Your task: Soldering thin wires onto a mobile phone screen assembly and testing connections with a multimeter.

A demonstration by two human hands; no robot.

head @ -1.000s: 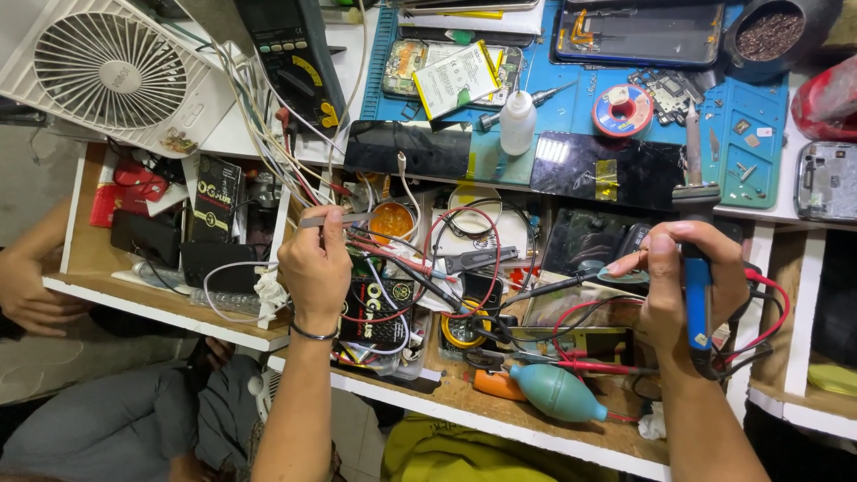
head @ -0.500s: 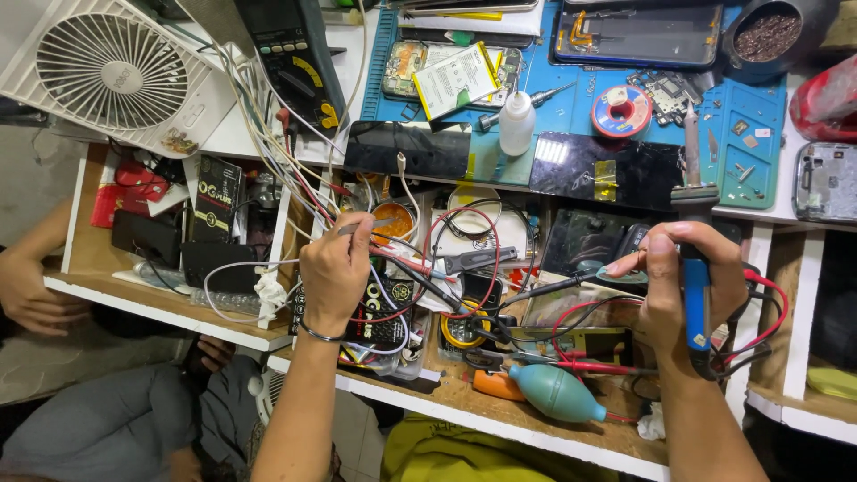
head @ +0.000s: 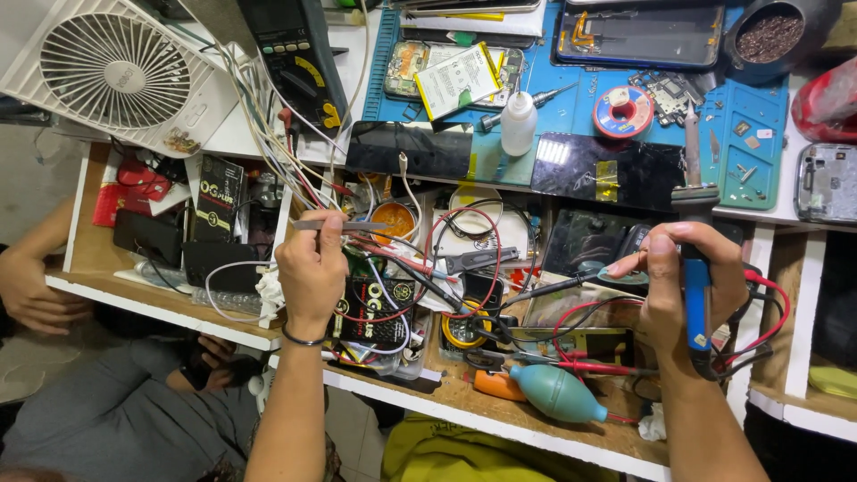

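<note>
The left hand (head: 312, 268) pinches thin shiny metal tweezers (head: 335, 226) over a drawer (head: 536, 428) full of tangled red and black wires (head: 464, 223). The right hand (head: 687, 286) is wrapped tight around a blue soldering iron (head: 694, 268), pointing up toward the blue rubber mat (head: 571, 98) on the surface.

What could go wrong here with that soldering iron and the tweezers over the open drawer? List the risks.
1. The right hand holds the blue-handled soldering iron tip-up beside the dark phone screens; a slip could likely scorch one.
2. The red and black wires are tangled across the drawer; the tweezers in the left hand could snag one.
3. The iron's cable loops near the drawer edge and might catch.
</note>
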